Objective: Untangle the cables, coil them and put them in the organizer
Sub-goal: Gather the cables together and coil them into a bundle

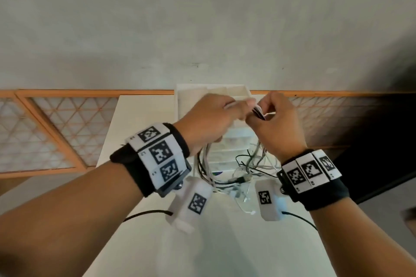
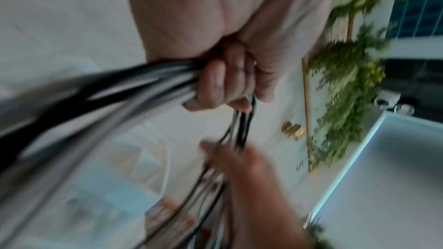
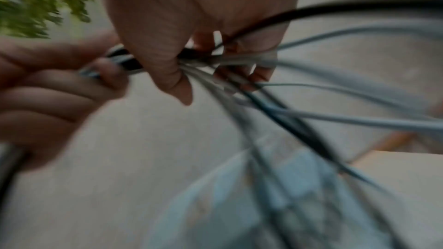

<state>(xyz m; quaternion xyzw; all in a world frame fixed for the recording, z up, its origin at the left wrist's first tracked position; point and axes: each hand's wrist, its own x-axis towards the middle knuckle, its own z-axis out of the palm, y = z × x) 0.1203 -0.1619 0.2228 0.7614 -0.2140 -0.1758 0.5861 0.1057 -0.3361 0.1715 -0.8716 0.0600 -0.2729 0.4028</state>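
Head view first: pale tabletop (image 1: 139, 132), and at its far edge the white slotted plastic organizer (image 1: 198, 96), long axis running away from the person. Both hands are raised just over it. Between them, a bundle of black, white and grey cables (image 1: 258, 112), short taut span lying left to right, the rest drooping in loops to the table near the wrists. Left hand (image 1: 209, 119) fisted round one end, right hand (image 1: 276, 121) pinching the other, knuckles almost touching. Neither is nearer; I'd say they pull apart sideways next.
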